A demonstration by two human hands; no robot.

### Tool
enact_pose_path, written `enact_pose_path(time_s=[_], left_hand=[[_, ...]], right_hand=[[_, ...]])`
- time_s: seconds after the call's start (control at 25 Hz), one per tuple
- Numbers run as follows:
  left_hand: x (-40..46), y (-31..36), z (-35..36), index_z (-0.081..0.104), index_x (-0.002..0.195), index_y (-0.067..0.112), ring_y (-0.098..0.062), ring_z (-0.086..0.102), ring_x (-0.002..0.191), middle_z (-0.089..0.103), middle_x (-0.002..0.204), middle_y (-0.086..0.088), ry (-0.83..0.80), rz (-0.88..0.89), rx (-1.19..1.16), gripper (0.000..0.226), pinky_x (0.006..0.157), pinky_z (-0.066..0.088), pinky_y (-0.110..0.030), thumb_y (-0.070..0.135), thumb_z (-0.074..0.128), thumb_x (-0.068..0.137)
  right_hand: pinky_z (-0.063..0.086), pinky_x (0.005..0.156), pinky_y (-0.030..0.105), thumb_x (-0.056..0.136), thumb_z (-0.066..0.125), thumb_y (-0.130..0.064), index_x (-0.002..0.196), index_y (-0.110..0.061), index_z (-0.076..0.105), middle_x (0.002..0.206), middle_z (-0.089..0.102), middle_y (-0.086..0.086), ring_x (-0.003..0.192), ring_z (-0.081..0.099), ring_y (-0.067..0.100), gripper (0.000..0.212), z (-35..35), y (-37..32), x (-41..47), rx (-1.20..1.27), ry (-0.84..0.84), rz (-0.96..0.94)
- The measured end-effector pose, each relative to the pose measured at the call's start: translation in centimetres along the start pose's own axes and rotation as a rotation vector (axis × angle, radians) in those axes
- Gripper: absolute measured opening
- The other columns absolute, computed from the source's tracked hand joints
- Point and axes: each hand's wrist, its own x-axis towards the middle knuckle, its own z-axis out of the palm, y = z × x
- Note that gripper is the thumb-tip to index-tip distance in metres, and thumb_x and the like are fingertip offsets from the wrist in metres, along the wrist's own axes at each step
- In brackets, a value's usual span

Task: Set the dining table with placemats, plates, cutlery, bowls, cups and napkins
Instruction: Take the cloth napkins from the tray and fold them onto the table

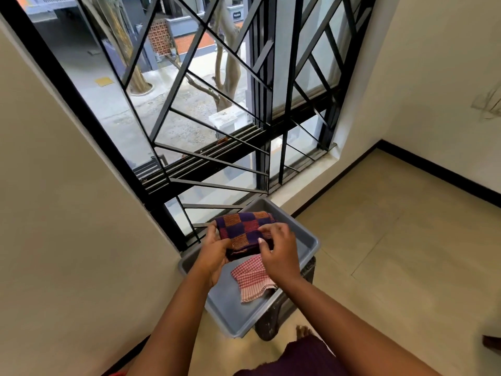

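Observation:
A folded cloth with purple and orange checks point(241, 227) is held over a grey plastic tray point(309, 240). My left hand point(215, 252) grips its left side from below. My right hand point(280, 249) pinches its near right edge with thumb and fingers. A red-and-white checked cloth point(250, 279) lies crumpled in the tray, just under my right wrist. The tray sits on a dark stand point(273, 318) in front of the window.
A tall window with black metal bars point(217, 126) fills the wall ahead. Cream walls close in on the left and right. Beige floor tiles point(401, 253) stretch to the right. My bare foot point(305, 332) shows near the stand.

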Motion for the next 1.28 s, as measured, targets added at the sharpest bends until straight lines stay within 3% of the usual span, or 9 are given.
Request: enact_pose_path(time_s=[0.12,0.2,0.32,0.44,0.6,0.8,0.96,1.12,1.28], left_hand=[[0.3,-0.6,1.1,0.051,0.127,0.022,-0.032,0.067,0.100,0.069,0.113,-0.014,-0.028,0.001,-0.028,0.060,0.086,0.054,-0.050,-0.020,0.043,0.085],[0.3,-0.8,2.6,0.049,0.130,0.023,-0.031,0.068,0.098,0.069,0.114,-0.015,-0.109,-0.018,-0.078,0.063,0.077,0.058,-0.045,-0.020,0.042,0.085],[0.8,-0.5,5.2,0.049,0.131,0.026,-0.029,0.069,0.095,0.070,0.112,-0.010,-0.246,-0.050,-0.117,0.065,0.072,0.060,-0.040,-0.021,0.039,0.086],[2.1,-0.6,8.9,0.051,0.131,0.020,-0.029,0.069,0.094,0.072,0.108,-0.010,-0.306,-0.057,-0.013,0.063,0.078,0.059,-0.043,-0.022,0.037,0.086],[3.1,-2.3,17.0,0.059,0.114,0.019,-0.023,0.072,0.081,0.075,0.088,-0.005,-0.351,-0.079,0.145,0.061,0.073,0.061,-0.041,-0.027,0.034,0.083],[3.0,-6.1,29.2,0.060,0.119,0.019,-0.026,0.071,0.094,0.073,0.105,-0.009,-0.548,-0.132,0.375,0.057,0.083,0.057,-0.046,-0.021,0.039,0.084],[-0.2,-11.0,40.3,0.059,0.119,0.019,-0.022,0.072,0.090,0.073,0.103,-0.008,-0.703,-0.106,0.488,0.054,0.071,0.061,-0.037,-0.021,0.042,0.085],[-4.4,-17.0,48.7,0.057,0.126,0.020,-0.024,0.068,0.101,0.071,0.110,-0.006,-0.873,-0.041,0.589,0.057,0.081,0.059,-0.043,-0.018,0.043,0.087],[-11.0,-22.9,55.0,0.051,0.135,0.021,-0.021,0.065,0.109,0.067,0.118,-0.002,-1.136,-0.004,0.766,0.059,0.084,0.059,-0.044,-0.013,0.048,0.087]], right_hand=[[0.046,0.100,0.046,0.075,0.071,-0.058,0.131,-0.032,0.038,0.137,0.043,0.003,0.123,0.047,0.024,0.069,-2.3,2.3,1.2,0.309,-0.043,0.501],[0.048,0.096,0.050,0.073,0.077,-0.050,0.143,-0.028,0.024,0.141,0.044,0.008,0.125,0.049,0.033,0.090,-4.3,3.0,1.7,0.698,-0.086,0.740],[0.058,0.080,0.042,0.071,0.083,-0.021,0.137,-0.023,0.031,0.130,0.057,0.009,0.109,0.063,0.029,0.084,-7.7,3.6,2.6,0.915,-0.061,0.682],[0.059,0.080,0.039,0.068,0.082,0.003,0.130,-0.015,0.041,0.115,0.066,0.011,0.100,0.068,0.026,0.076,-11.8,5.3,3.7,0.817,0.070,0.632],[0.057,0.072,0.027,0.069,0.082,0.000,0.124,-0.020,0.048,0.106,0.068,0.006,0.092,0.068,0.017,0.068,-17.5,8.6,3.9,0.494,0.233,0.588],[0.057,0.080,0.032,0.070,0.083,-0.003,0.122,-0.024,0.047,0.108,0.068,0.002,0.095,0.066,0.015,0.066,-27.1,15.0,1.6,0.402,0.470,0.657],[0.055,0.078,0.028,0.071,0.083,-0.004,0.125,-0.021,0.046,0.107,0.068,0.002,0.095,0.066,0.015,0.068,-35.2,19.9,-3.2,0.368,0.709,0.723],[0.057,0.086,0.040,0.069,0.084,-0.005,0.123,-0.021,0.046,0.103,0.070,0.001,0.093,0.068,0.015,0.067,-41.8,23.6,-9.8,0.322,0.922,0.778],[0.055,0.077,0.024,0.072,0.082,-0.004,0.114,-0.019,0.049,0.099,0.065,-0.007,0.091,0.065,0.010,0.056,-45.9,24.5,-19.5,0.319,1.203,0.855]])
